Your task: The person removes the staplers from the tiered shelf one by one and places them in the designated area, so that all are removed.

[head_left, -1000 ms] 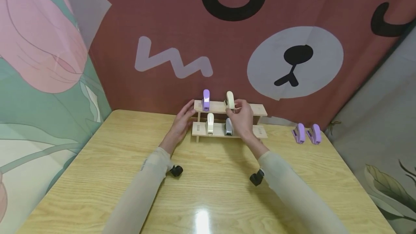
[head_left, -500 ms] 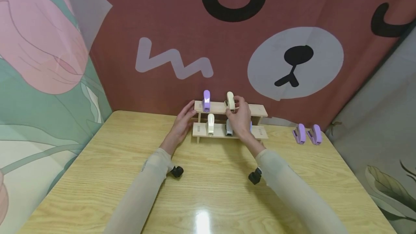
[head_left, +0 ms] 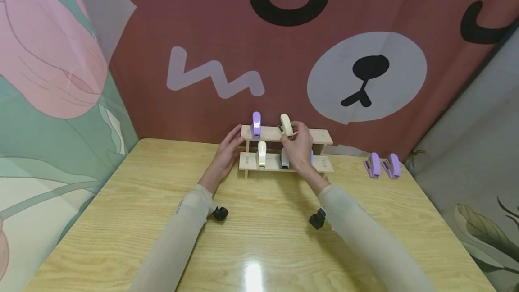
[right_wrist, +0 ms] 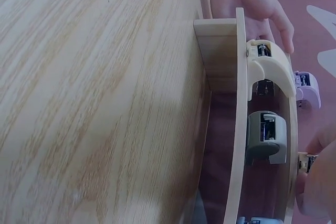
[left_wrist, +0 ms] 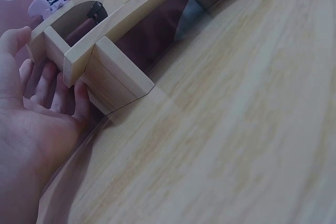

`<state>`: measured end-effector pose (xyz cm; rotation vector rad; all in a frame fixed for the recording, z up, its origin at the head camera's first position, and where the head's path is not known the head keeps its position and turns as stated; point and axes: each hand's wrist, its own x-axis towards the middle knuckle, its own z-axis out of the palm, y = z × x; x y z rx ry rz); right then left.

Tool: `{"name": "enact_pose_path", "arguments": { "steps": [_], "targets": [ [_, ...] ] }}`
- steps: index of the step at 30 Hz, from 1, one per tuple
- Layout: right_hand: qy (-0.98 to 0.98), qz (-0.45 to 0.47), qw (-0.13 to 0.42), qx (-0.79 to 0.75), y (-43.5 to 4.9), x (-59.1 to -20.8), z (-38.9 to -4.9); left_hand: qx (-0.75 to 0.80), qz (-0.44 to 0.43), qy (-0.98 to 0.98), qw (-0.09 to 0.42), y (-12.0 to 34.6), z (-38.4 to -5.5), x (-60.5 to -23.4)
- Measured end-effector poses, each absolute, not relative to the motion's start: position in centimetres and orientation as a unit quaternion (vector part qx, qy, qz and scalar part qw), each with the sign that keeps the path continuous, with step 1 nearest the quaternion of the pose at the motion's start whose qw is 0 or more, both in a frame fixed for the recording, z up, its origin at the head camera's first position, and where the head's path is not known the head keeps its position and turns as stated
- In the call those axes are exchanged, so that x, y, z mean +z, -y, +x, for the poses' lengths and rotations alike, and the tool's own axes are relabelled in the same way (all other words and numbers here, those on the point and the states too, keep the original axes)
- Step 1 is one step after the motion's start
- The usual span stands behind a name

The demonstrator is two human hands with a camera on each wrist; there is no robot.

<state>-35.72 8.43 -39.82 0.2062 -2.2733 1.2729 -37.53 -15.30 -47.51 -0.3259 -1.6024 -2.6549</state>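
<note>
The stand (head_left: 322, 136) was pale wood; its purple stapler (head_left: 256, 124), two cream staplers (head_left: 261, 153), grey stapler (head_left: 285, 161) and partly hidden blue stapler (head_left: 312, 157) were plain. Two more staplers (head_left: 375, 166) were purple. The table (head_left: 263, 224) was yellowish, streaked with grain, the sleeves (head_left: 174, 238) beige, the backdrop (head_left: 284, 57) red-brown with black and grey shapes.

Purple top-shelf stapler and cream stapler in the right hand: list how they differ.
The right hand holds the cream stapler; no hand touches the purple stapler. The purple stapler stands near the left end of the top shelf, the cream one nearer its middle. Both look similarly shaped.
</note>
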Motion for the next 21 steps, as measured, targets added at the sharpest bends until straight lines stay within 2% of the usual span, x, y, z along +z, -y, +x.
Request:
{"name": "enact_pose_path", "arguments": {
  "steps": [21],
  "targets": [
    [0.825,0.079,0.29,0.48,-9.12,-39.66,-35.53,-0.854,-0.094,0.512,0.013,15.13,-37.45,-47.4]
  ]
}}
